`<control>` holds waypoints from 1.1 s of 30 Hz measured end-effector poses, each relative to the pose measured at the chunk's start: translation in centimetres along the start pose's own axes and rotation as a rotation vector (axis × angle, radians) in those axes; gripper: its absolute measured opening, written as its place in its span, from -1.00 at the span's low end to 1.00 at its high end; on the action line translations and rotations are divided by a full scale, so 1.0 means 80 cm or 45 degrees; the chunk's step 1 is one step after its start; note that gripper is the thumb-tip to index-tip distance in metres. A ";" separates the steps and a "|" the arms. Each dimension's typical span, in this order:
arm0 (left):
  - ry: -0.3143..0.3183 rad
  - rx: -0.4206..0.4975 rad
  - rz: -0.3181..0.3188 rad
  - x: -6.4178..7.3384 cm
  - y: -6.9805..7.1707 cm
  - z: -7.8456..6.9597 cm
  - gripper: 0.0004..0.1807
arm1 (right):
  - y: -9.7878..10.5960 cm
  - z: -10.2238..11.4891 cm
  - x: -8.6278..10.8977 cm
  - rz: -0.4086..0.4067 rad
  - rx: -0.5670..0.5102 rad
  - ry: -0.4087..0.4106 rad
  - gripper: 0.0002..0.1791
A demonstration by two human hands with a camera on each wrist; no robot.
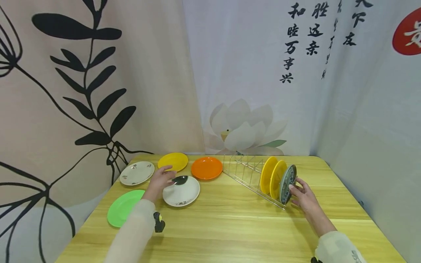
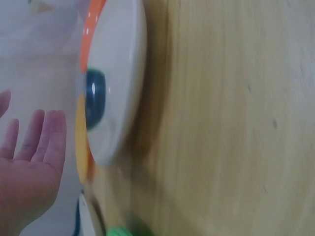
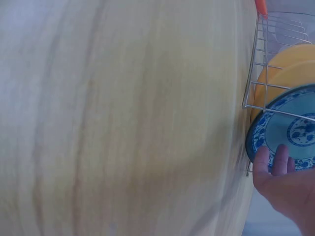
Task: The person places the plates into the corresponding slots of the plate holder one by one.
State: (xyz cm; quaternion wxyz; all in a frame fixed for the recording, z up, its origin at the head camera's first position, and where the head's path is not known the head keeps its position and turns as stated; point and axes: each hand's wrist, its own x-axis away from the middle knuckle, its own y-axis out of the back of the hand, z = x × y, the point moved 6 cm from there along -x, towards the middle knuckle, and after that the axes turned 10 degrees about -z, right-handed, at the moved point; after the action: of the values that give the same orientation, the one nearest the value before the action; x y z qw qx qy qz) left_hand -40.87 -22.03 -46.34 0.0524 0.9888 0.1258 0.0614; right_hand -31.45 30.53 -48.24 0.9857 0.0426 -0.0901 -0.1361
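Observation:
A blue-and-white patterned plate (image 1: 287,184) stands on edge at the near right end of a wire dish rack (image 1: 253,188). My right hand (image 1: 306,199) is at its outer face, thumb and fingertips right at the plate. In the right wrist view those fingers (image 3: 262,160) extend over the plate's lower rim without curling round it. My left hand (image 1: 161,180) hovers with loosely spread fingers over the left side of a white plate (image 1: 182,193) with a dark patch; it holds nothing. In the left wrist view its palm (image 2: 29,184) shows beside that plate.
Two yellow plates (image 1: 267,175) stand in the rack behind the patterned one. On the wooden table (image 1: 230,226) lie an orange plate (image 1: 206,168), a yellow plate (image 1: 174,160), a white floral plate (image 1: 136,173) and a green plate (image 1: 123,208). A printed curtain (image 1: 158,91) hangs behind.

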 end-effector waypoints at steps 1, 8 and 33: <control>0.005 0.000 -0.021 0.000 0.006 0.002 -0.41 | 0.000 0.000 0.000 0.001 0.001 0.000 -0.14; 0.045 -0.019 -0.148 -0.002 0.031 0.019 -0.39 | -0.001 0.003 0.002 0.011 -0.004 0.014 -0.14; 0.058 -0.203 -0.159 -0.004 0.041 0.062 -0.39 | 0.000 -0.001 0.001 0.011 0.007 -0.002 -0.14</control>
State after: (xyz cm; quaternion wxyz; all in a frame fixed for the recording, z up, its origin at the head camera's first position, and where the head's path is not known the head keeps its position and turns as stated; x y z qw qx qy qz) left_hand -39.73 -25.73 -50.89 0.1318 0.9701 0.1829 0.0903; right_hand -31.34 30.52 -48.29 0.9861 0.0446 -0.0916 -0.1316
